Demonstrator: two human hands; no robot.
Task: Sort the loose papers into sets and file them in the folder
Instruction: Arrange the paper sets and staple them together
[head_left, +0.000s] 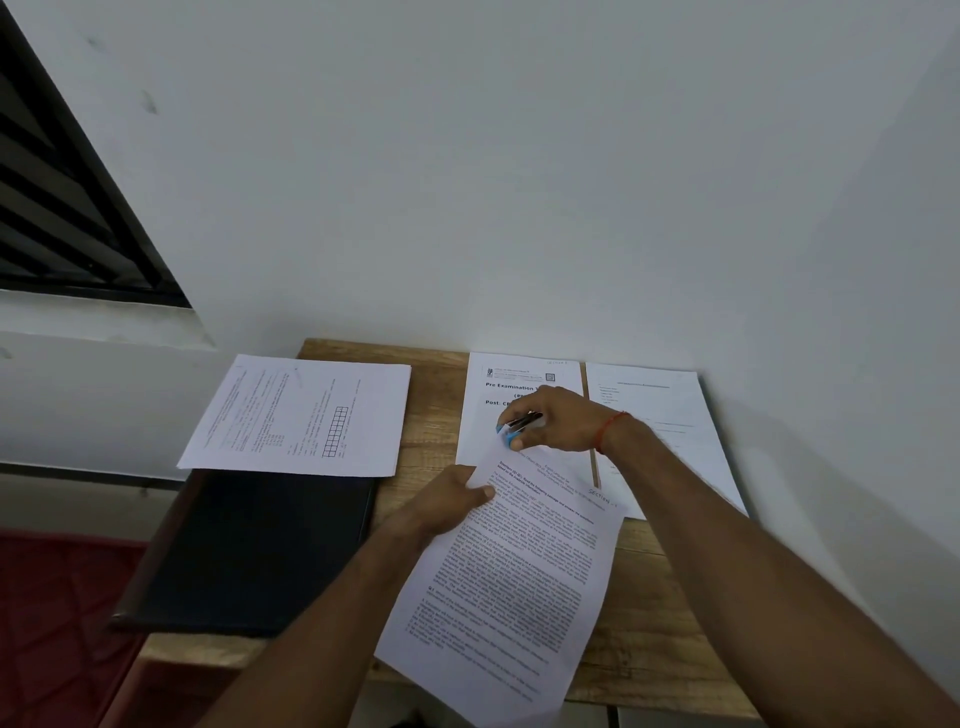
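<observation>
Sheet (519, 571): a dense printed page lying slantwise on the near middle of the tabletop (436, 400). Its near end overhangs the edge and its far corner overlaps the exam sheet (480, 426).
Left hand (452, 504): the grip pinches the sheet's left edge near the top, thumb above, likely to steady it for the other hand.
Right hand (563, 421): the grip is curled round a black pen (527, 420) and a small blue item (511, 440) at the sheet's top corner. I cannot tell what the item is; a clip or stapler would suit binding a set.
Folder (249, 551): dark, lying flat at near left, with a grid sheet (301, 415) over its far edge, within reach for filing.
Piles: the exam sheet is far middle and the plain sheet (657, 410) far right, seemingly separate sets.
Writing: "Pre Examination T…" and "Post: C…" on the exam sheet, and handwritten "SECTION" on the sheet's right corner. The rest is too small to read.
</observation>
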